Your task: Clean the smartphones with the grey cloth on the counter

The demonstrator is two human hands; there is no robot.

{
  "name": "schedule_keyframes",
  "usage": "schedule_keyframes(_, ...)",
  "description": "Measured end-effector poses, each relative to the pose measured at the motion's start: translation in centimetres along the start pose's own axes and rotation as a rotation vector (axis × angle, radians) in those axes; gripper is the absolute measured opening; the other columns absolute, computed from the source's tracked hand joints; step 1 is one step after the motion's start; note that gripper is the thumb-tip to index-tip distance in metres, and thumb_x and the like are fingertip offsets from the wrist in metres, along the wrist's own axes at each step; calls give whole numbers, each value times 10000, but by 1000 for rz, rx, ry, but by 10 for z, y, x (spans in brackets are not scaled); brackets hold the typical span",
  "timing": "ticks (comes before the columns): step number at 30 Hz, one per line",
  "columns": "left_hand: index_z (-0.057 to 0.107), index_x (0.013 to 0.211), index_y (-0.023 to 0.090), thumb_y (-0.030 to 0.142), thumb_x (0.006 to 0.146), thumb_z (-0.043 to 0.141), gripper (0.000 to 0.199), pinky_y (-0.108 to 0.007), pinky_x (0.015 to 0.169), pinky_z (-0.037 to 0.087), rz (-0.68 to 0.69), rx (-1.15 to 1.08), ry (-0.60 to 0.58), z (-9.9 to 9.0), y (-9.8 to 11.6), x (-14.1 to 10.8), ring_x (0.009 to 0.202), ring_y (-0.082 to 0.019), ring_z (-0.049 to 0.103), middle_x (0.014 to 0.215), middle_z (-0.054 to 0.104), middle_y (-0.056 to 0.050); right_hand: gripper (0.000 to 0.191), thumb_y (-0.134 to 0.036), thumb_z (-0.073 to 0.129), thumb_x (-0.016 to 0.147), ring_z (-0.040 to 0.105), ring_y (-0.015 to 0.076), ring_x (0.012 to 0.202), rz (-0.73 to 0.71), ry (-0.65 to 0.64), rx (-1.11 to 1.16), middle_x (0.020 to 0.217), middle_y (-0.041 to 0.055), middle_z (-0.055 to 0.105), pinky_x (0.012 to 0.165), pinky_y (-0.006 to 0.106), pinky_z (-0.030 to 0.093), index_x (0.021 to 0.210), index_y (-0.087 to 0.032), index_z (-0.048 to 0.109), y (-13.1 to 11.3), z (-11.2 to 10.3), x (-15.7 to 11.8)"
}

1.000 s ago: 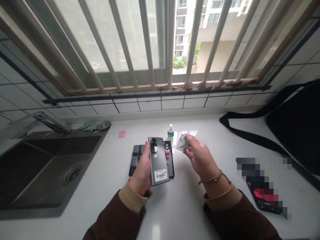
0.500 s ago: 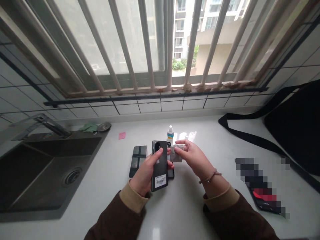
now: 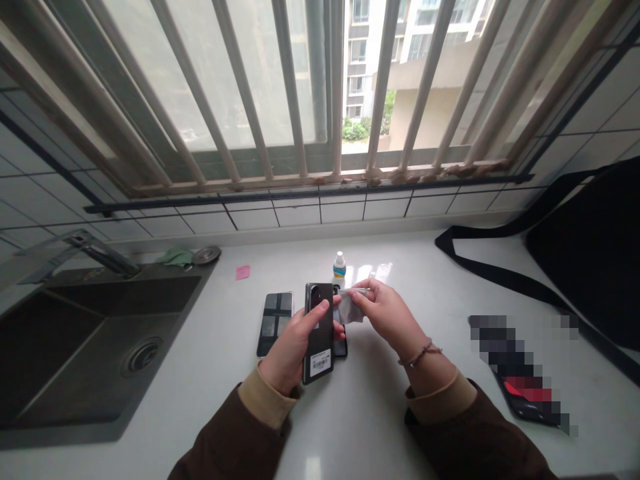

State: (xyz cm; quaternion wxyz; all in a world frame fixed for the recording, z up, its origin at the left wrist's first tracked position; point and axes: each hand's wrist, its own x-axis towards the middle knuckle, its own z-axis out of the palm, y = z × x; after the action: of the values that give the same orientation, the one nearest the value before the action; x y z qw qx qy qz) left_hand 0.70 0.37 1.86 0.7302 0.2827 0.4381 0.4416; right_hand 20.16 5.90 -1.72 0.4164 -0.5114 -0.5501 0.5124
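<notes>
My left hand (image 3: 293,340) is closed around a dark smartphone (image 3: 320,333), held tilted with its back, camera and a white barcode label towards me. Pinched in my right hand (image 3: 383,307) is a small grey cloth (image 3: 351,308), hanging right beside the phone's upper right edge. Whether the cloth touches the phone I cannot tell. Behind the held phone, a black phone or case (image 3: 341,348) lies on the counter, mostly hidden. Another phone (image 3: 276,321) lies left of my left hand, its dark glossy face up. A small white bottle (image 3: 339,267) stands upright beyond my hands.
The white counter (image 3: 210,387) has a dark sink (image 3: 100,353) with a faucet (image 3: 107,253) at left. A pink paper note (image 3: 243,272) lies near the back. At right are a black bag (image 3: 590,247) with its strap and a partly blurred dark object (image 3: 525,380). A barred window rises behind.
My right hand has shifted its hold slightly, and the cloth now hangs more spread out below the fingers. My left hand keeps the phone almost in place.
</notes>
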Motion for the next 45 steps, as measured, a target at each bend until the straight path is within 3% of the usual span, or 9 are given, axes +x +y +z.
schedule_keyframes(5,688,1414,152,493,915,768,609,-322,729,609,28,-17,36,-2,1,1,777,-221,730,884,757,-119,477,-574,765,858,752,254,905,54,-50,200,978,109,789,748,349,569,1101,-178,655,0,2,1)
schedule_keyframes(9,683,1418,148,519,917,759,629,-309,715,592,68,-5,38,-3,2,1,780,-221,721,886,756,-121,585,-514,815,837,744,241,873,30,3,125,1016,81,765,725,350,572,1276,-215,570,2,-1,2)
schedule_keyframes(18,655,1438,150,540,929,742,647,-314,726,574,143,70,20,-1,1,-2,831,-228,701,907,739,-113,279,-476,748,891,700,235,867,-109,65,-104,882,47,717,788,368,533,948,-218,657,-3,-6,2)
schedule_keyframes(22,648,1446,158,543,931,738,649,-308,708,568,149,84,22,-1,2,-3,836,-227,693,911,735,-108,378,-573,758,878,686,258,1025,-101,27,76,1047,84,739,865,372,516,916,-213,651,-9,-3,0)
schedule_keyframes(26,644,1450,158,542,938,729,646,-324,721,575,140,69,4,-1,3,-4,839,-230,697,914,741,-107,454,-616,801,835,653,197,861,17,-54,297,910,33,713,807,334,492,922,-208,621,-11,-1,-2)
schedule_keyframes(33,679,1414,153,556,897,772,661,-318,726,570,136,63,20,2,5,-5,815,-227,710,887,756,-99,556,-497,904,725,694,206,830,103,34,460,919,32,749,769,332,511,1085,-224,580,-9,-1,-1)
schedule_keyframes(36,680,1410,146,552,892,778,665,-318,717,571,124,82,25,2,5,-4,808,-226,708,885,755,-101,566,-499,843,768,717,225,836,79,62,367,965,65,769,754,347,537,1174,-216,568,-5,-2,1)
schedule_keyframes(39,694,1381,130,548,888,783,652,-307,713,568,103,106,56,2,3,-1,791,-218,708,877,753,-105,480,-502,720,847,724,231,836,31,143,80,985,84,769,717,341,549,1199,-206,581,1,-7,4)
schedule_keyframes(45,724,1322,116,545,863,806,633,-297,729,567,67,90,98,0,0,3,745,-196,704,871,760,-113,223,-291,646,834,684,203,719,47,237,-283,950,67,770,653,307,498,1011,-208,753,15,-26,18)
